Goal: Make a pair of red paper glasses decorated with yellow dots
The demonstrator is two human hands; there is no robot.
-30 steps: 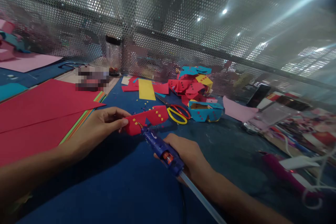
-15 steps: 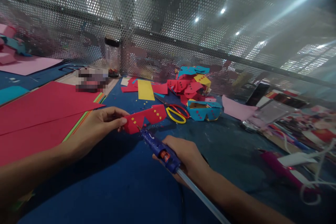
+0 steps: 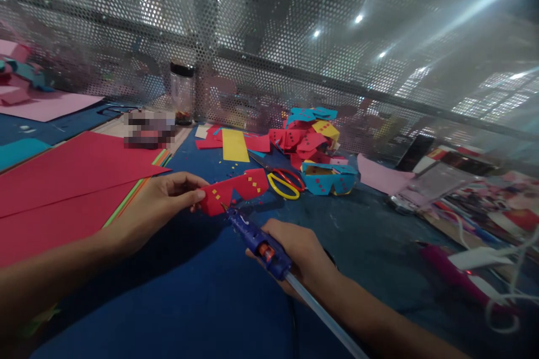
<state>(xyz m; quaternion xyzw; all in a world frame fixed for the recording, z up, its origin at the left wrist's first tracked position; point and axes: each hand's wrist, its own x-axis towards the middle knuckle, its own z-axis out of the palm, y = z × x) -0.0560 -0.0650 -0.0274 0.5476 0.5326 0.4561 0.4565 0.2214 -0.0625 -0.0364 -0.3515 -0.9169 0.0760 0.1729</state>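
My left hand point(image 3: 168, 202) pinches the left end of a red paper mask point(image 3: 236, 189) between thumb and fingers. Small yellow squares dot the mask near both ends, and a notch is cut in its lower edge. Wrapped in my right hand point(image 3: 298, 252) is a blue glue gun point(image 3: 256, 238), with a long clear glue stick point(image 3: 324, 317) out of its back. Its nozzle is at the mask's lower left part, by the yellow squares; whether it touches, I cannot tell. Scissors point(image 3: 286, 182) with red and yellow handles lie just beyond the mask.
A blue paper mask point(image 3: 328, 179) stands right of the scissors, before a pile of coloured masks point(image 3: 307, 134). Red sheets point(image 3: 76, 179) cover the left side. A jar point(image 3: 182, 92) stands by the perforated metal wall point(image 3: 261, 22). A power strip point(image 3: 467, 280) with white cables lies right.
Almost nothing differs; the view has shifted very slightly. Both hands keep hold of the mask and the glue gun, with the nozzle at the same part of the mask.
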